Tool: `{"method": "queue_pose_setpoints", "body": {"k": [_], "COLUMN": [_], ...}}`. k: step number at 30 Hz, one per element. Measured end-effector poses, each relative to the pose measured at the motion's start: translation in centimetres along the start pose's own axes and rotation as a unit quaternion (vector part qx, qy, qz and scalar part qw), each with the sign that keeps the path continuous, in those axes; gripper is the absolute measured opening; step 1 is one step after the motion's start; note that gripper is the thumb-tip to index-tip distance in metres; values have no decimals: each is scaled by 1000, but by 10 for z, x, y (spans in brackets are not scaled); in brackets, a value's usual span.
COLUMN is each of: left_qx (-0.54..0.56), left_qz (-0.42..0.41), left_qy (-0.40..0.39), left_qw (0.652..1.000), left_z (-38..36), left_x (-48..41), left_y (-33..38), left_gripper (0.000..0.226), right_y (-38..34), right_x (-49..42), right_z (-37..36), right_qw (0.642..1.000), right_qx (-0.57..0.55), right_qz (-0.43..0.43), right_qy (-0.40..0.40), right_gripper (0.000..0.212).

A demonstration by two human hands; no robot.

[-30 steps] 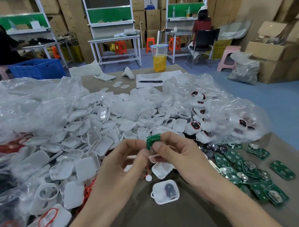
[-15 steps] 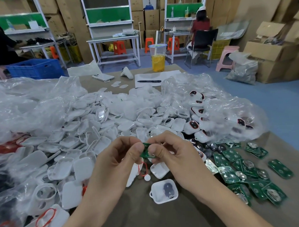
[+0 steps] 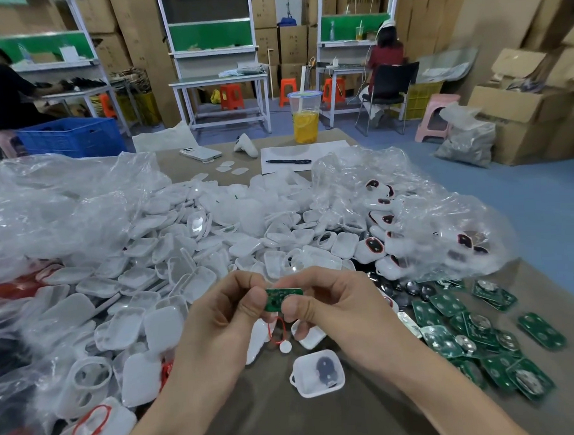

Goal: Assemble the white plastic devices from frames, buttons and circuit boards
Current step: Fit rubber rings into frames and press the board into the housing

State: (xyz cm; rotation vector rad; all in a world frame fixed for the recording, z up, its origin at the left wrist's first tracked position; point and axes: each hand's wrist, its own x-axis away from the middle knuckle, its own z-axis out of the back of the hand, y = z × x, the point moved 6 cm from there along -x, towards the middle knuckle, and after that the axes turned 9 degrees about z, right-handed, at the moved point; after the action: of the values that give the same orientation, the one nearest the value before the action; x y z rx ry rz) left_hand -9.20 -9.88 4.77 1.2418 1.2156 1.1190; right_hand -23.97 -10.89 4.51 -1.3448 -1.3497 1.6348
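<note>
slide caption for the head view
Green circuit board pinched between left hand and right hand, white frame lying on the table

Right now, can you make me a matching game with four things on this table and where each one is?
Things:
1 circuit board
2 pen
3 drink cup
4 white frame with a dark part inside

Places:
A on the white paper
B pinched between left hand and right hand
C beyond the paper, farthest away
D lying alone, nearer than the hands

Pairs: 1-B, 2-A, 3-C, 4-D
</note>
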Motion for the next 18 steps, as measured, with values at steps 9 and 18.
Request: {"method": "queue_pose_setpoints", "body": {"k": [9, 18], "left_qx": [-27, -331], "left_qz": [-26, -147], "left_qy": [66, 214], "left_qw": [997, 907], "left_z": [8, 49], "left_x": [0, -50], "left_y": [8, 59], "left_gripper": [16, 37], "right_y": [-6, -2], "right_x": [-3, -4], "right_z": [14, 36], "right_qw": [997, 982], "right_qx": [-22, -99], "right_qz": [15, 15], "right_qy": [66, 159], "right_gripper": [11, 5]}}
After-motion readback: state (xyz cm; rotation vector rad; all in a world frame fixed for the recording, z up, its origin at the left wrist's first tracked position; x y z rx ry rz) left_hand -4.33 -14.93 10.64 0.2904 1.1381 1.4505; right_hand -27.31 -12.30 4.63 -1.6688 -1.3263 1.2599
